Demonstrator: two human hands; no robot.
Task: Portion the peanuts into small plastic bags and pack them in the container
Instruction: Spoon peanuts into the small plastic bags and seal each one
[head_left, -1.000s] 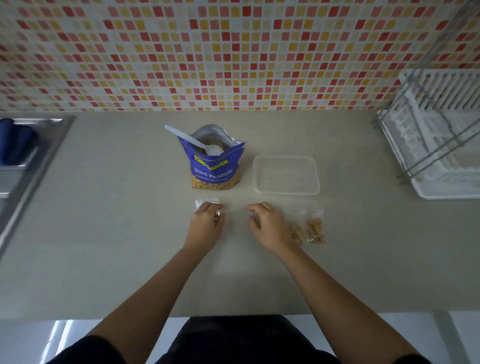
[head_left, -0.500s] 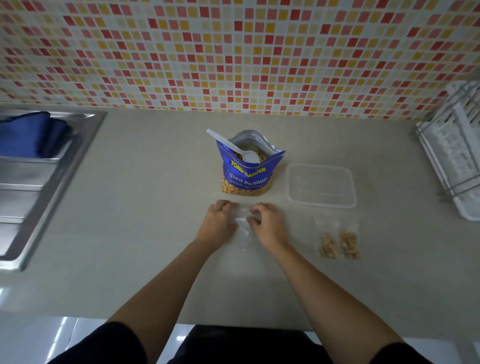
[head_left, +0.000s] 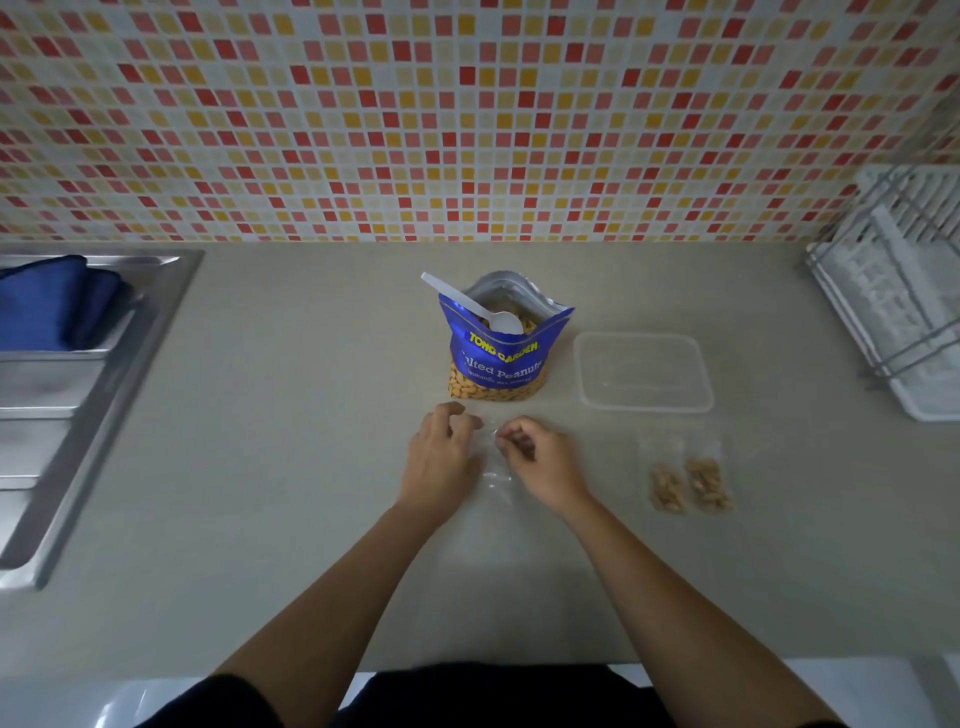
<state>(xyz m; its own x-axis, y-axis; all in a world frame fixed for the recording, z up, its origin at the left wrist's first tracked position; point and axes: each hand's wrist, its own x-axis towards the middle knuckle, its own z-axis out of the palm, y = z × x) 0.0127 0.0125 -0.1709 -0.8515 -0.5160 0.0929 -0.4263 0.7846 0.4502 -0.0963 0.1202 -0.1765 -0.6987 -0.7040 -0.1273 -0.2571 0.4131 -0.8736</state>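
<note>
Head, left hand (head_left: 441, 457), right hand (head_left: 540, 462) pinching bag (head_left: 496, 486)

Glossy foil peanut bag (head_left: 501, 353); clear plastic container (head_left: 644, 373); matt counter (head_left: 291, 467).

Left hand (head_left: 441, 460), right hand (head_left: 543, 465) on a clear bag (head_left: 494, 480) — peanut pouch (head_left: 501, 364) beyond.

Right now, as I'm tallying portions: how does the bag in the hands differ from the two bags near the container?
The empty bag has nothing in it; the filled bags each hold a small heap of peanuts. The left hand and right hand pinch the empty bag's top; the filled bags lie untouched on the counter. All are small, clear, and outside the container.
</note>
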